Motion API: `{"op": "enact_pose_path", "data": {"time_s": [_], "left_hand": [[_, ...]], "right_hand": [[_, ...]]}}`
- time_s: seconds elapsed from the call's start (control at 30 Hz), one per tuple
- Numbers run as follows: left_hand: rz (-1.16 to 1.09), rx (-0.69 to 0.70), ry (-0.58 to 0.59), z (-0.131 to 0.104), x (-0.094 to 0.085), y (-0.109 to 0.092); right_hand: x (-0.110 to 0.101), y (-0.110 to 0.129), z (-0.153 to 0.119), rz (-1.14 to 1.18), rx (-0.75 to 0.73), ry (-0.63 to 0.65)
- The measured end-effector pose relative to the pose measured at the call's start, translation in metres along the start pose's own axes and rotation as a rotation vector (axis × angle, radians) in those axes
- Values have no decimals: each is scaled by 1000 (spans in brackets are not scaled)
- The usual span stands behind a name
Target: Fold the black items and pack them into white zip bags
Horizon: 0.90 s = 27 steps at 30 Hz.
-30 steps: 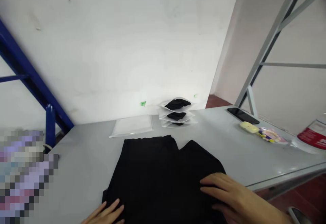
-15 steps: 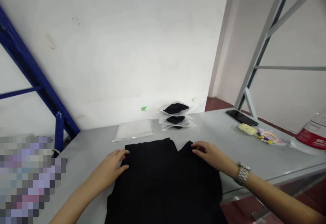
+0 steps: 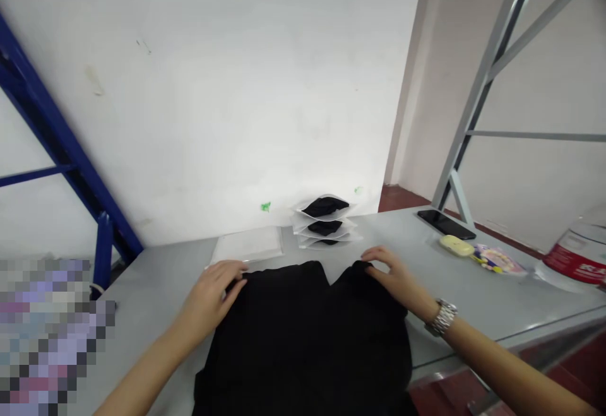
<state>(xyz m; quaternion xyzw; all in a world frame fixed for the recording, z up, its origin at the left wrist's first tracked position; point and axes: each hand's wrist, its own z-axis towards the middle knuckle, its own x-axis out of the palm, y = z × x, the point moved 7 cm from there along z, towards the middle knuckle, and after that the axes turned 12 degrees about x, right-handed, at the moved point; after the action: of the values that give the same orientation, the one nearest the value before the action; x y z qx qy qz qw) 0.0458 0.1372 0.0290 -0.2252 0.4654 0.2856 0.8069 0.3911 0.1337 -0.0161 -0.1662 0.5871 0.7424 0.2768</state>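
A black garment lies spread on the grey table, with a V-shaped notch in its far edge. My left hand is at the garment's far left corner, its thumb and fingers closed on the cloth there. At the far right corner, right of the notch, my right hand, with a metal watch on the wrist, pinches the fabric between thumb and fingers. Just beyond the garment is a flat stack of clear bags. Beside it stand several stacked translucent bags with black cloth inside.
On the right of the table are a black phone, a yellow case, a colourful item and a large bottle. A white wall rises behind. Blurred packages are at the left.
My left hand has closed on the garment's left corner. My right fingers have gathered the right corner, which is now bunched slightly. The view has shifted a little.
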Motion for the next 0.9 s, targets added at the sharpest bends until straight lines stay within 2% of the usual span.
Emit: {"op": "enact_pose_path", "data": {"time_s": [0.07,0.1,0.2,0.3,0.37,0.43,0.5,0.57,0.63,0.73,0.83,0.9], "left_hand": [[-1,105,-46,-22,-10,-23],[-8,137,-11,-35,-9,-32],[-79,164,175,-73,3,-48],[-165,85,339,-89,13,-51],[-157,8,369,-82,14,-53],[-101,-23,329,-67,14,-62],[-30,15,269,-51,20,-80],[41,72,248,-39,35,-99],[111,81,289,-32,54,-113],[190,14,402,-28,72,-118],[184,-40,507,-26,74,-118],[149,-71,536,-26,72,-118]], "right_hand": [[-13,2,-17,37,-61,16],[-17,1,-27,30,-67,53],[-21,-8,-58,-37,-19,195],[-16,-14,-78,-80,22,311],[-11,-14,-82,-122,25,334],[-7,-9,-81,-178,2,315],[-4,1,-78,-229,-45,286],[-4,15,-75,-261,-107,257],[-8,29,-72,-269,-163,207],[-16,49,-69,-254,-235,144],[-21,65,-69,-254,-310,118],[-22,73,-70,-255,-341,98]]}}
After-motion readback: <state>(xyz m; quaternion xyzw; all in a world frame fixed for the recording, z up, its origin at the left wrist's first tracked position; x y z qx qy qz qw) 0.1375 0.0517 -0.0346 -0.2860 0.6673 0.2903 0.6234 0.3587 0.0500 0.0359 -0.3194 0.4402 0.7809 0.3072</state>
